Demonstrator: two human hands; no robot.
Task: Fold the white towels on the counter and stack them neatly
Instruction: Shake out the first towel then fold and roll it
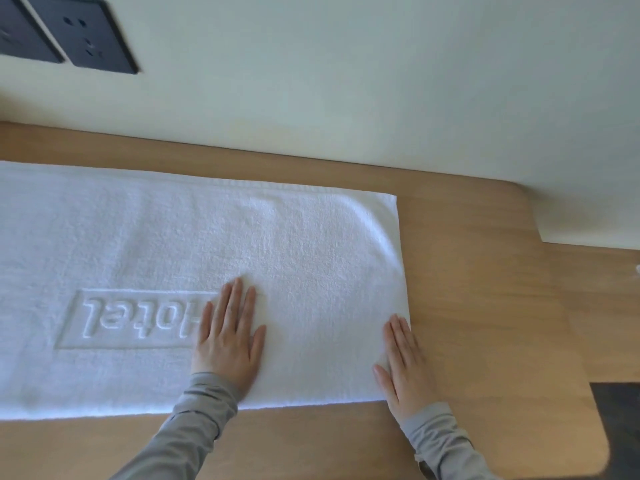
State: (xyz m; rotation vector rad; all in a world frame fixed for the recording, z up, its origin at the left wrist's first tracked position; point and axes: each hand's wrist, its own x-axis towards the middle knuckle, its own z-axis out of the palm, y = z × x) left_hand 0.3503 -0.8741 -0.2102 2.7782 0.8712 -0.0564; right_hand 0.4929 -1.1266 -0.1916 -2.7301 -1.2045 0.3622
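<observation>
A white towel (pixel 284 244) with an embossed "Hotel" mark lies flat on the wooden counter (pixel 485 306), running off the left edge of the view. My left hand (pixel 228 337) rests palm down on the towel, covering part of the embossed mark, fingers flat and slightly apart. Flat along the towel's right edge near its front corner lies my right hand (pixel 403 362), fingers together and straight, half on the cloth and half on the wood. Neither hand grips anything.
A pale wall (pixel 346 81) stands just behind the counter, with two dark socket plates (pixel 86 36) at the upper left. The wall steps forward at the right (pixel 588 220). A dark object (pixel 620 410) sits at the counter's right front corner.
</observation>
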